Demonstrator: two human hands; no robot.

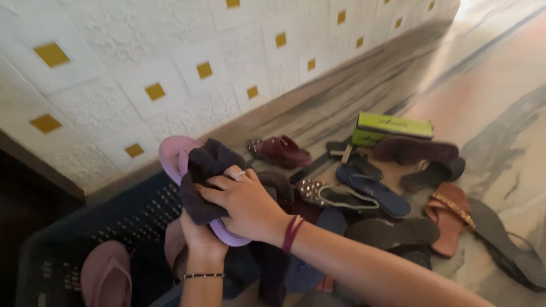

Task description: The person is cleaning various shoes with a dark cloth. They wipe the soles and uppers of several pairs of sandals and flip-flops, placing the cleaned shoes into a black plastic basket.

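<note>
A lilac flip-flop [173, 153] is held up at centre left, its sole tilted toward the wall. My left hand [199, 236] grips it from below, mostly hidden behind the right. My right hand [244, 202] presses a dark cloth [207, 170] against the flip-flop's surface; a ring sits on one finger and a maroon band on the wrist. The left wrist carries a thin beaded bracelet.
A dark blue perforated crate [131, 219] stands below the hands, with a pink flip-flop [105, 278] in it. Several sandals and slippers lie on the marble floor to the right, including a maroon one [281, 150] and a brown one [449, 216]. A green shoebox [392, 126] sits behind them. A tiled wall [170, 68] runs along the left.
</note>
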